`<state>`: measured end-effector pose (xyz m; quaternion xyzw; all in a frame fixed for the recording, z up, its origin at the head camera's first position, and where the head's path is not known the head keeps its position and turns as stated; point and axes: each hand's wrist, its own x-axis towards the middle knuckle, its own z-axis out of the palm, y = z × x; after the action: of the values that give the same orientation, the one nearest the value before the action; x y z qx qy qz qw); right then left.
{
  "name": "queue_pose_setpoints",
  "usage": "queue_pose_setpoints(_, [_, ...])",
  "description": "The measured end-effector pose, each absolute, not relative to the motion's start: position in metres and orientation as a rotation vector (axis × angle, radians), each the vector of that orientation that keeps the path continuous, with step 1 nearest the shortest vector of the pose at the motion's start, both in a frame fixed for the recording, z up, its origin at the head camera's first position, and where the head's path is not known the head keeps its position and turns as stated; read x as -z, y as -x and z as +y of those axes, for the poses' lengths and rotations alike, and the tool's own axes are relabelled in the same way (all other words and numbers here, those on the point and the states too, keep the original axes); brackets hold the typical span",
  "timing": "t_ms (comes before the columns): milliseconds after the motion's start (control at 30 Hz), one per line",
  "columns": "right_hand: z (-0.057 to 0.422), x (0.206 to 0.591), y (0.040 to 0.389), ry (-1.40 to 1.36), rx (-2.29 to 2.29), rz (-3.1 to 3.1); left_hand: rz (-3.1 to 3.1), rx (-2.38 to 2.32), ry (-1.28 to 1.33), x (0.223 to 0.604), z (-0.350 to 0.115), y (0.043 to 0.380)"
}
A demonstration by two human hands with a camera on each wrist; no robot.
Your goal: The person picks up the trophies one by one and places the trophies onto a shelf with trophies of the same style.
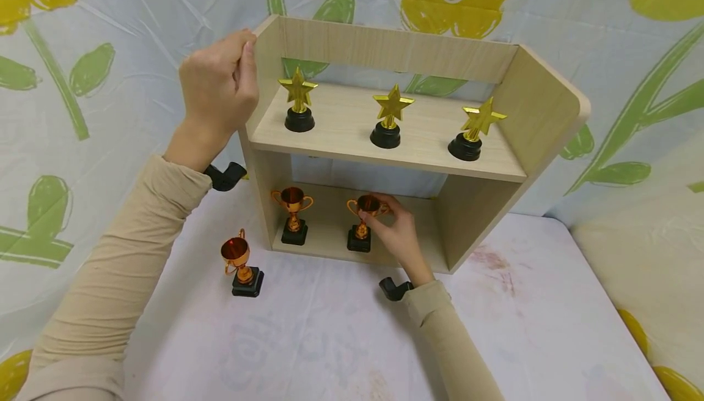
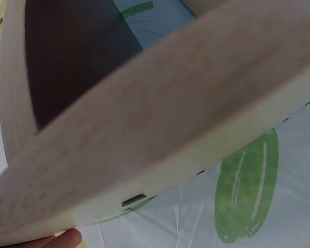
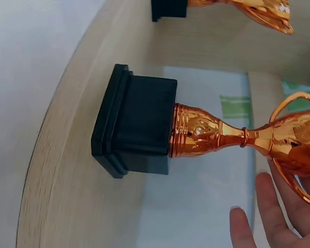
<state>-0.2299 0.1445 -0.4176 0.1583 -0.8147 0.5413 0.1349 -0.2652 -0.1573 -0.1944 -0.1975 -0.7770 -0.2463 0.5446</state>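
My left hand (image 1: 220, 80) grips the top front of the left side panel of a pale wooden shelf (image 1: 528, 101). In the left wrist view its fingertips (image 2: 67, 238) show at the panel's edge. On the lower shelf board my right hand (image 1: 397, 230) holds the cup of a copper-coloured trophy (image 1: 361, 230), thumb in front and fingers behind. The black square base (image 3: 144, 119) of this trophy stands upright close to the board's front edge. A matching trophy (image 1: 294, 214) is to its left on the same board. Another one (image 1: 242, 266) stands on the table, left of the shelf.
Three gold star trophies, left (image 1: 299, 101), middle (image 1: 389, 117) and right (image 1: 474, 130), stand in a row on the upper board. The shelf rests on a white-covered table (image 1: 308, 340). A flower-printed cloth (image 1: 137, 16) hangs behind it.
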Motion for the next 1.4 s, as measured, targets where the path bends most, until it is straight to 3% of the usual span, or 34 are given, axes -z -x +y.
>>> queue_pose_setpoints(300, [0.134,0.387,0.208,-0.480,-1.603,-2.368,-1.836,0.588,0.469,0.195,-0.157,0.266])
queue_pose_setpoints(800, [0.144,0.422,0.226,-0.487,-1.616,-2.351,-1.834,0.594,0.476,0.194,-0.158,0.265])
queue_pose_setpoints(1400, [0.128,0.386,0.200,-0.454,-1.479,-2.208,-1.833,0.593,0.481,0.195,-0.157,0.265])
